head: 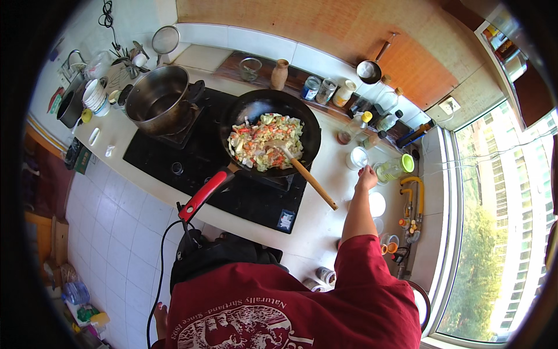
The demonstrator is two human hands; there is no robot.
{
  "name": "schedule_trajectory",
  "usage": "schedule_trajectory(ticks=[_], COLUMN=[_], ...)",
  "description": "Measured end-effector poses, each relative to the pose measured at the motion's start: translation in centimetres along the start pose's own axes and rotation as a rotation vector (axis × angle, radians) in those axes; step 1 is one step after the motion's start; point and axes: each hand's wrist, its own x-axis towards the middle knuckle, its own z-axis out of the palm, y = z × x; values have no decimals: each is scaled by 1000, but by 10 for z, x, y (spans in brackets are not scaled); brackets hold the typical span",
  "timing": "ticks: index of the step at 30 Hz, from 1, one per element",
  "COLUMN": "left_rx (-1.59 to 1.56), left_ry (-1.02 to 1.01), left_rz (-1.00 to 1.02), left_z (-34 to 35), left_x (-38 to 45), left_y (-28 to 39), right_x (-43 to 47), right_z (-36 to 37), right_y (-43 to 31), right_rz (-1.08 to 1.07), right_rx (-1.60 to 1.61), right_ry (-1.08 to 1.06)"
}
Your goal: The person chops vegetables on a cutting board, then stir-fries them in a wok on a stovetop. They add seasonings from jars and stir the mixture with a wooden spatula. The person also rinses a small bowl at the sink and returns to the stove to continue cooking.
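Observation:
My right hand (367,178) reaches out over the counter, right of the hob. Its fingers are bunched at the near edge of a small tub (357,158) with white contents; whether they grip anything is unclear. A jar with a lime-green lid (394,168) stands just beyond the hand. On the black hob (261,205), a wok (305,113) holds chopped cabbage with orange and red pieces (266,139). A wooden-handled spatula (316,185) rests in the food, its handle over the wok's rim. My left hand (161,320) hangs low beside my body, mostly hidden.
A deep steel pot (157,102) occupies the hob's left side. The wok's red handle (202,196) juts over the counter's front edge. Jars (326,90) and bottles (355,126) line the back. Yellow gas pipes (412,181) run near the window. A black cable (160,261) hangs at my left.

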Motion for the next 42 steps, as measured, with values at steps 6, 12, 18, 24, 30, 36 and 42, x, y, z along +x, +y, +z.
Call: schedule_trajectory(ticks=[6,12,18,24,30,36,42], left_rx=[-2,44,23,-1,-20,-10,-12], left_ry=[-9,-31,0,-63,-80,-81,-63], left_rz=[-18,23,74,0,-57,-105,-106], left_z=[-2,9,31,37,42,61,72], left_x=[-5,-2,3,-6,-13,-22,-23], left_y=[-15,-24,-36,-23,-26,-40,-54], right_x=[-9,-38,-49,-89,-135,-170,-215], right_z=[-2,-2,-18,-37,-60,-59,-45], right_y=[5,-17,-17,-55,-125,-195,-254], right_rz=[-52,-203,-282,-34,-72,-209,-424], right_rx=[-37,-340,-218,135,111,55,-98], right_ry=[34,204,71,-256,-409,-541,-718])
